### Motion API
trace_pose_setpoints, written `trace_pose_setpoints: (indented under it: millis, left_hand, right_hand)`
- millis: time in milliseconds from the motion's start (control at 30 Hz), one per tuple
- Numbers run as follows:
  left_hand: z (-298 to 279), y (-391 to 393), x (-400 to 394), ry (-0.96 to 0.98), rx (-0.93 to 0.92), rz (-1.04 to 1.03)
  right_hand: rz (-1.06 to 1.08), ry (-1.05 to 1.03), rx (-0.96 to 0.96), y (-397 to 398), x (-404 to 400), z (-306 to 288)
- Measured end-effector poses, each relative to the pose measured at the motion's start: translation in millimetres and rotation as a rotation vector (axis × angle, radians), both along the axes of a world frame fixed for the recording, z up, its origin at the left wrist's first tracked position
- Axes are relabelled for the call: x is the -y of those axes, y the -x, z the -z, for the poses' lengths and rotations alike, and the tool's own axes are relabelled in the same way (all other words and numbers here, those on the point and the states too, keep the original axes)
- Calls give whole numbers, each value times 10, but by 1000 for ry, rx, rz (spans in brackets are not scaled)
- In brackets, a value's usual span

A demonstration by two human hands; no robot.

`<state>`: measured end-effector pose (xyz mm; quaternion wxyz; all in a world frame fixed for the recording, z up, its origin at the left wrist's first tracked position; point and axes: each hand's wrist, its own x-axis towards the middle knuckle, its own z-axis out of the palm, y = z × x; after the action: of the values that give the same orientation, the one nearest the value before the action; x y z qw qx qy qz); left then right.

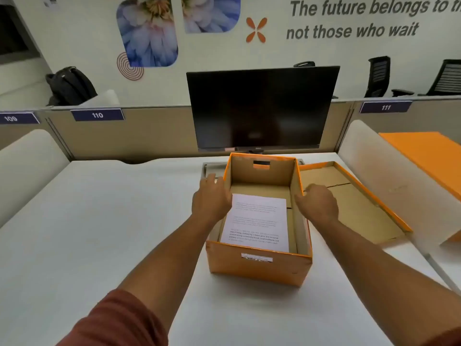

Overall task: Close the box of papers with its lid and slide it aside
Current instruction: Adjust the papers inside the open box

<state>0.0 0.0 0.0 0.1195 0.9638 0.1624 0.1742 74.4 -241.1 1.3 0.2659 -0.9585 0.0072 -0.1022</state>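
An orange cardboard box stands open in the middle of the white desk. A printed sheet of paper lies inside it. The lid rests upside down on the desk just to the right of the box, brown inside with an orange rim. My left hand is at the box's left wall, fingers spread over its top edge. My right hand hovers at the right wall, over the gap between box and lid, fingers apart. Neither hand holds anything.
A dark monitor stands right behind the box. A white divider panel borders the desk on the right, with another orange box beyond it. Another white panel stands at the left edge. The white desk stretches left.
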Motion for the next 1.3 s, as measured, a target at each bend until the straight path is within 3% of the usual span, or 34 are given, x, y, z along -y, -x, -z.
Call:
trace_pose_setpoints:
  millis: [200,367,933,1133,1200,1300]
  left_hand:
    - [212,173,-100,221,-176,-155]
    - [273,334,-189,354,-136,-162]
    - [311,1156,-676,397,27,-311]
    - [318,1033,-639,290,35,-389]
    - [265,913,-604,212,11,-420]
    - [96,647,-431,231,122,-374]
  right_hand:
    - [35,-108,-208,159,142,262]
    - [-43,-79,-203,212,59,274]
    - [-267,-116,-124,398,-638,426]
    - [-298,-353,-187,330,-431,491]
    - [-282,-272,-138,282,-272,572]
    - [-314,70,-107,215,40,763]
